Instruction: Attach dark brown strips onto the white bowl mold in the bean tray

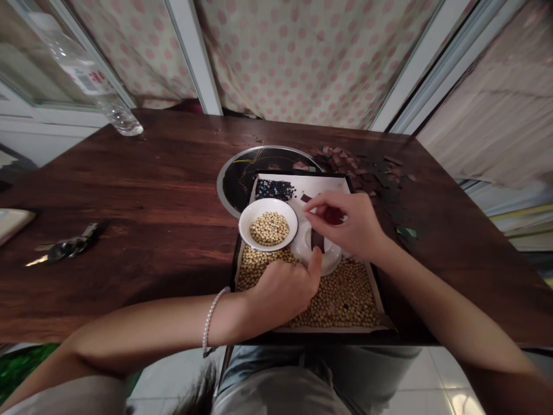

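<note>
In the head view my left hand (280, 288) is curled, one digit stretched out with its tip against a dark brown flat piece (317, 241). That piece lies on a glossy white rounded dish (330, 262). Above it my right hand (349, 222) is closed in a pinch, thumb and forefinger tips close together; anything between them is too small to make out. Just beyond those fingertips is a small dark brown chip (306, 197). Left of the dish stands a white dark-rimmed bowl (245, 222) holding pale beads or beans. Both rest in a black-edged tray (386, 323).
Pale round beads (341, 300) fill the tray's near part; dark beads (274, 189) lie at its far left. A round black plate (235, 178) sits behind. Brown and green chips (380, 173) are scattered at right. Keys (71, 246) and a plastic bottle (93, 80) are left.
</note>
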A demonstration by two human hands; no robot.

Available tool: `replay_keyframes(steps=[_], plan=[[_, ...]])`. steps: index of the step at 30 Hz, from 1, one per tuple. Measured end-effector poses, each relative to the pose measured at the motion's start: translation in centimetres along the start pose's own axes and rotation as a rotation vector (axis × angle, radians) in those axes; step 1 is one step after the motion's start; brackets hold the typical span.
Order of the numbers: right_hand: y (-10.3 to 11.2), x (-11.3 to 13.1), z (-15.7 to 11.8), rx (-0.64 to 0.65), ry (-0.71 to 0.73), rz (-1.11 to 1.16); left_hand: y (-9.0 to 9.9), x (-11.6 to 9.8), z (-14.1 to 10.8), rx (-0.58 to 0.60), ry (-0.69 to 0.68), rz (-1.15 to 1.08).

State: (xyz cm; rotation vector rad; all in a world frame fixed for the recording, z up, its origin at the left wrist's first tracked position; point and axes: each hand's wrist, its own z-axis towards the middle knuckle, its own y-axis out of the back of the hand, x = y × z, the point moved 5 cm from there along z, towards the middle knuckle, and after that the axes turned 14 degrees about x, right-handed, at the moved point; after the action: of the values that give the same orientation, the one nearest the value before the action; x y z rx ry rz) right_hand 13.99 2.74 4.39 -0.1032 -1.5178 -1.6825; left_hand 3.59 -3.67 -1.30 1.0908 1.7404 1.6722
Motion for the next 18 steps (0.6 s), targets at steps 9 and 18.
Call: replay_keyframes(steps=[9, 18], plan=[[0.2, -3.6, -1.7, 0.229, -0.083, 0.164, 0.2, -0.1, -0.3, -0.033, -0.029, 0.037], [-3.9, -0.7, -7.7, 1.078, -0.101, 0.531, 0.4, -0.2, 0.0, -0.06, -0.027, 0.124]])
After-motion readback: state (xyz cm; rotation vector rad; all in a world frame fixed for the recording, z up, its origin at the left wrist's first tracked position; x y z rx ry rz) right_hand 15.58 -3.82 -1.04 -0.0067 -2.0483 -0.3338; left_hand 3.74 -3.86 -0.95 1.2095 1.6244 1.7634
